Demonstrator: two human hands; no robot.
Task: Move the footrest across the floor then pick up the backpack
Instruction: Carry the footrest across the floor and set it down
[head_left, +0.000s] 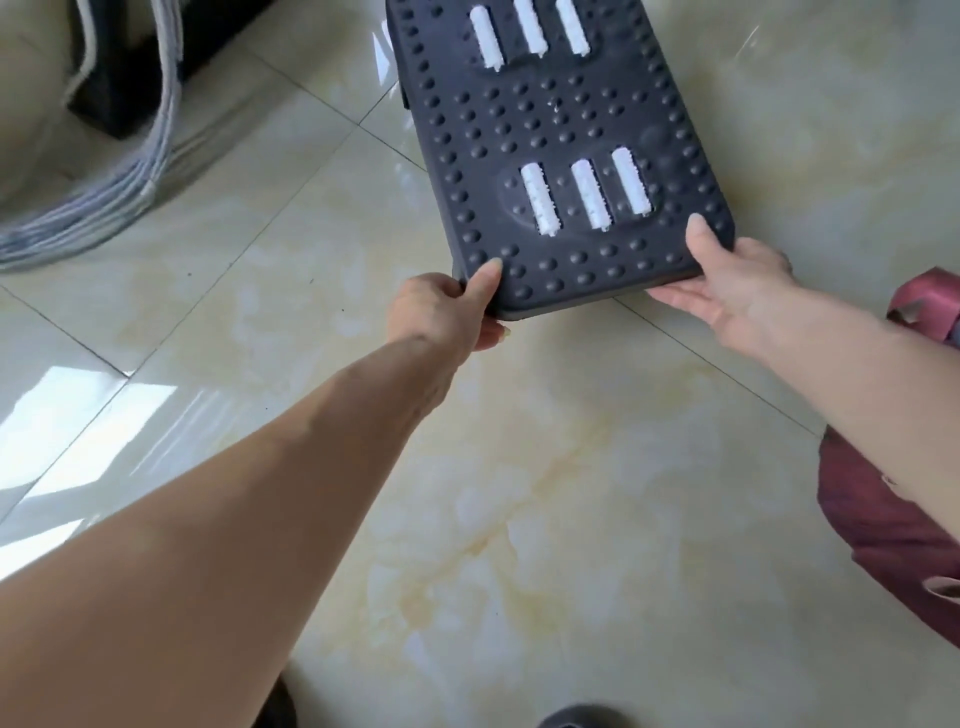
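A dark grey footrest (550, 119) with raised bumps and two rows of white rollers lies on the glossy tiled floor, reaching from the top edge toward the middle. My left hand (447, 312) grips its near left corner, thumb on top and fingers under the edge. On the near right corner my right hand (732, 286) holds on the same way. At the right edge a maroon fabric thing (893, 514) shows in part behind my right forearm; I cannot tell whether it is the backpack.
A thick bundle of grey cables (104, 192) curves over the floor at the upper left, beside a dark block (130, 88). Dark shoe tips (582, 717) show at the bottom edge. Pale marbled floor tiles (519, 493) fill the middle.
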